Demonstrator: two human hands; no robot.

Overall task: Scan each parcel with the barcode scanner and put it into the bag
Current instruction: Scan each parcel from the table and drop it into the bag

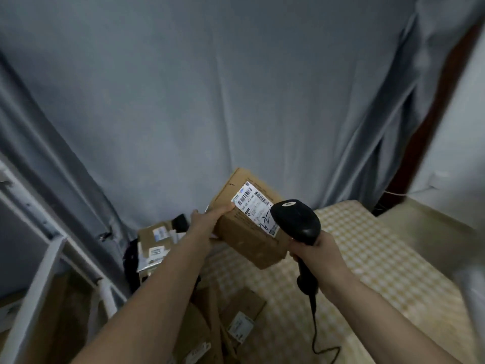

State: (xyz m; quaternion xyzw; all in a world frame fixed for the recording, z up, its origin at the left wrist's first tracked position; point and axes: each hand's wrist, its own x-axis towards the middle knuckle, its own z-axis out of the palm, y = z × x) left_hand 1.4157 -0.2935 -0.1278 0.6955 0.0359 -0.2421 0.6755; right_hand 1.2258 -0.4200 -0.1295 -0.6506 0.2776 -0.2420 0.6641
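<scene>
The right hand [313, 254] is wrapped fully round the handle of the black barcode scanner [296, 222], fingers closed on the grip, with the scanner head tipped up and forward over the near right corner of the parcel [246, 227]. The left hand [207, 223] holds that cardboard parcel by its left end, thumb lying along the top edge beside the shipping label [256, 206], fingers hidden behind the box. The parcel is lifted clear of the checked tablecloth [367, 245] and tilted so the label faces up and toward the camera. For a clean read, the scanner window probably needs to sit back from the label a little and point squarely at the printed bars near the label's far end; at present the head overlaps the label's near corner. Keep the thumb off the bars. Hold the box steady while triggering. The scanner cable [315, 327] trails down toward the person and should be kept slack. More parcels [154, 243] lie to the left and below, some with labels showing. No bag can be identified with certainty in this view.
</scene>
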